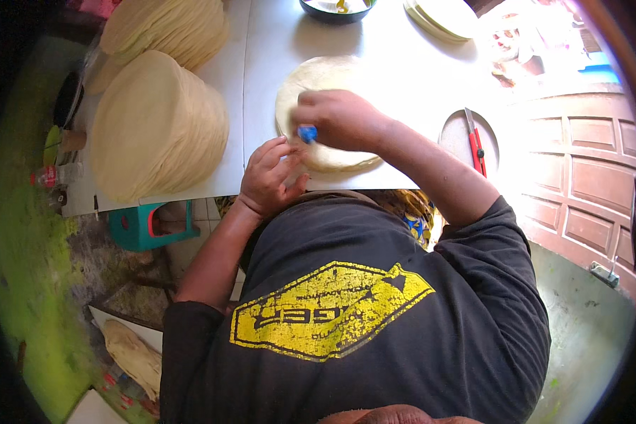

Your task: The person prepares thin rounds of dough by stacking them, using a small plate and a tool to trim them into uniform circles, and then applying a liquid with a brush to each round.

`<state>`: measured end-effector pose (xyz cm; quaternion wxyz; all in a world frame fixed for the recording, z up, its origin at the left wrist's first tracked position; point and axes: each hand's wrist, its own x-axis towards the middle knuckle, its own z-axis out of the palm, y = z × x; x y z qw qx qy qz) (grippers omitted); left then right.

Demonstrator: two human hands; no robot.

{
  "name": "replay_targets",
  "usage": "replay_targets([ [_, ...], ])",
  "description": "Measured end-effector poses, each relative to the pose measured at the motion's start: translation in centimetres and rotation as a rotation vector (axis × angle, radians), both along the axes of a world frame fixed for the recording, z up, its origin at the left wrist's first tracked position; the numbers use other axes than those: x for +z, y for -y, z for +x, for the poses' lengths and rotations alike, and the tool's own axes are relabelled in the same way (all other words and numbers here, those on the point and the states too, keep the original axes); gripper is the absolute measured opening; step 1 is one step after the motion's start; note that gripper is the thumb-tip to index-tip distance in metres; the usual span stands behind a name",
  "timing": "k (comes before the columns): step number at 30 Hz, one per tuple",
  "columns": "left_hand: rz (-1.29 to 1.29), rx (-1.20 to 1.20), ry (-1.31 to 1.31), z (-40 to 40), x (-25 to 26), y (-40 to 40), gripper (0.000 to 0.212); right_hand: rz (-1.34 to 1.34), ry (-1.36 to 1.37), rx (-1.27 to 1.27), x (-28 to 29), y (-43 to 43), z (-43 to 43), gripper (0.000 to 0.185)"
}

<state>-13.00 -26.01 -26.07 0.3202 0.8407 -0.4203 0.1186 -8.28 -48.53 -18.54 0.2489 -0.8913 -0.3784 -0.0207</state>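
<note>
A stack of round, pale, dough-like sheets (344,159) lies near the front edge of the white table (265,69). Over its left part is my right hand (334,119), fingers curled around a small blue object (307,133); its kind is unclear, and the hand is a little blurred. My left hand (275,175) is at the stack's lower left edge, fingers spread, with nothing plainly held; whether it touches the sheets is unclear. To the left stands a tall stack of similar round sheets (138,127), with another stack (159,26) behind it.
A red snap-off utility knife (477,146) lies on a round disc (450,132) at the right. A dark bowl (338,15) with yellowish contents and more round sheets (445,21) are at the back. Below the table's left side stands a green plastic stool (132,228). A bottle (58,175) is farther left.
</note>
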Motion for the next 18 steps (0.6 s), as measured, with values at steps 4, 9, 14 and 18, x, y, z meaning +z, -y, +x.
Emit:
replay_targets([
  [4, -0.013, 0.006, 0.012, 0.0, 0.2, 0.3, 0.039, 0.04, 0.207, -0.315, -1.8, 5.0, -0.3, 0.021],
  [9, -0.022, -0.006, -0.003, -0.1, 0.0, 0.2, 0.039, -0.082, -0.033, 0.007, 0.9, 4.1, -8.2, 0.017],
  [14, -0.017, -0.01, -0.036, 0.1, 0.3, 0.4, 0.035, 0.078, -0.388, -0.836, 1.9, 7.9, -2.6, 0.013],
  [18, -0.003, 0.003, -0.049, 0.2, 0.3, 0.4, 0.033, -0.078, 0.046, -0.387, -1.0, 3.3, -2.8, 0.011],
])
